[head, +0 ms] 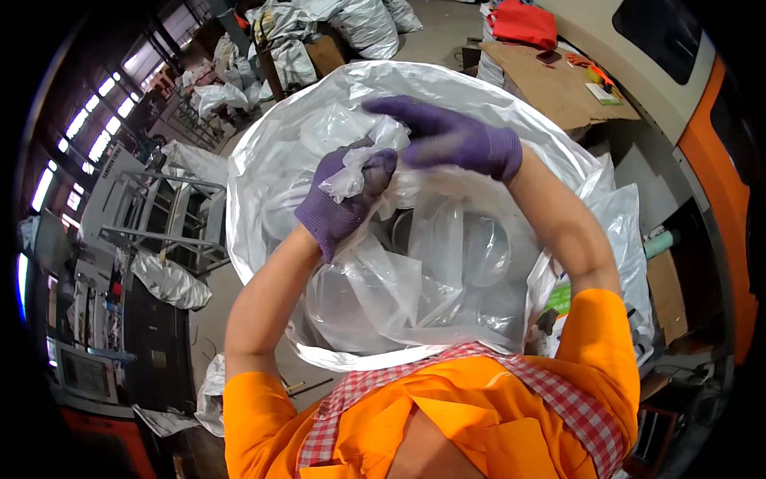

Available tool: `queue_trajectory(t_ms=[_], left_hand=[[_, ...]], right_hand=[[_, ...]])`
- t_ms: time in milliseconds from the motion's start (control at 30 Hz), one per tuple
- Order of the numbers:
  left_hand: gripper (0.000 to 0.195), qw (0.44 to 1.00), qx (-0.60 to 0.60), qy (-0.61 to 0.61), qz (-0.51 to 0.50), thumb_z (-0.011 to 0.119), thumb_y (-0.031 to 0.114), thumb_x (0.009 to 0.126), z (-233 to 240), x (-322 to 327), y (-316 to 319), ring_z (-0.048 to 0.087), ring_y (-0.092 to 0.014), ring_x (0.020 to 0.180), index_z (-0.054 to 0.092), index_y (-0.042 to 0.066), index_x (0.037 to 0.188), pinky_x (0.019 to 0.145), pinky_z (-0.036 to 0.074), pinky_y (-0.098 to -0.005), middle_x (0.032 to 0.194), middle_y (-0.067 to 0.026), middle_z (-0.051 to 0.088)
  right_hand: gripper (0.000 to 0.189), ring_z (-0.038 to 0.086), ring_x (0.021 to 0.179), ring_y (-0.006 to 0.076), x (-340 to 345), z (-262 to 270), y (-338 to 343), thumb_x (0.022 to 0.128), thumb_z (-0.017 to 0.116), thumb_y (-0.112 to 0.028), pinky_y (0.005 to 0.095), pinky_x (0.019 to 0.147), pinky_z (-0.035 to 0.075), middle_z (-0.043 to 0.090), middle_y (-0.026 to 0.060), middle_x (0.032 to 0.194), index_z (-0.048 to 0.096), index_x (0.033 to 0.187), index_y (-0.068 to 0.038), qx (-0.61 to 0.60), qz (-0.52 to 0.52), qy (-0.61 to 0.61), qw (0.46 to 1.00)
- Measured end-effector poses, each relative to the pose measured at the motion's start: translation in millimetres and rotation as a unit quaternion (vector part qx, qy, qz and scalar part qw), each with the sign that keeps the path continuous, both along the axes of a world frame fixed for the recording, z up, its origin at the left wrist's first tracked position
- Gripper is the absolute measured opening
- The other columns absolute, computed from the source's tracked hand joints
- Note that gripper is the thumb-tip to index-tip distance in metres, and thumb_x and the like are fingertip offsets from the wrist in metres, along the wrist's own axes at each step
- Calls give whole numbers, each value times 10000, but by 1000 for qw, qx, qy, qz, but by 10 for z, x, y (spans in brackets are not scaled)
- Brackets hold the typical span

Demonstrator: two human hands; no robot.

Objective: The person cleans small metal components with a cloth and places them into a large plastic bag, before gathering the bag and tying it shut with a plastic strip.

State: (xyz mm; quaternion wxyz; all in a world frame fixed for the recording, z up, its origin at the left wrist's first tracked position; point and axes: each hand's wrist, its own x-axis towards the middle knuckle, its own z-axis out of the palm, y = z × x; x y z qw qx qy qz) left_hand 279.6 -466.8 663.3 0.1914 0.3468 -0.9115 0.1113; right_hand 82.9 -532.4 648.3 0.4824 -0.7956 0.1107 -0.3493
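My left hand [350, 200], in a purple knit glove, grips the bunched neck of a clear plastic bag [344, 182]. Just to its right, my right hand [455, 141] wears a matching glove, with thumb and fingers spread beside the gathered plastic; motion blurs it, and whether it touches the plastic is unclear. Both hands are over the mouth of a large white sack [257, 132]. Inside, below the hands, round clear plastic items [488, 248] show through loose transparent film [383, 281]. My left hand hides part of the bunched film.
On the right, a cardboard-topped table [520, 81] carries a red bag [523, 24], a phone [549, 57] and orange gloves [579, 60]. A metal step frame [167, 215] stands left. Filled white sacks [365, 27] lie beyond; a person [203, 78] is at the far left. An orange-and-beige machine [712, 114] borders the right.
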Motion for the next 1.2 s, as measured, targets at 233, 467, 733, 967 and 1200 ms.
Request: queue_trajectory(t_ms=[233,467,733,967,1200], left_hand=[[322,956,165,239,34,509,263,860,-153,81,-105,552,-312,957,553,40,1088,836,429,-356,1019,-174,578],[429,876,398,251,109,490,377,895,49,135,57,531,-169,995,556,29,1138,895,394,-289,1077,-80,590],[506,783,513,343,-82,495,317,878,-119,189,79,460,-173,1118,451,-5,1266,973,329,-295,1242,-104,477],[314,802,499,328,-19,696,86,726,-221,71,176,544,-112,929,582,27,1013,823,445,-257,980,-43,597],[291,964,152,216,-10,674,93,566,-388,48,32,570,-306,728,564,93,836,694,454,-360,796,-101,578]], right_hand=[[134,588,708,316,113,117,310,764,625,-173,382,602,463,622,78,775,562,866,-114,-448,-373,114,804],[132,602,622,171,30,41,379,811,597,-173,290,536,451,608,85,740,540,862,-66,-142,-308,-14,941],[62,604,731,120,41,-567,780,802,560,-88,247,596,465,609,52,794,536,858,-75,12,-143,-62,988],[128,601,724,221,153,-767,707,715,557,-160,355,563,480,571,14,769,587,839,-169,-506,-253,78,821],[138,603,594,249,35,-384,425,768,585,-258,337,547,473,600,48,662,608,893,-204,-382,-221,-27,897]])
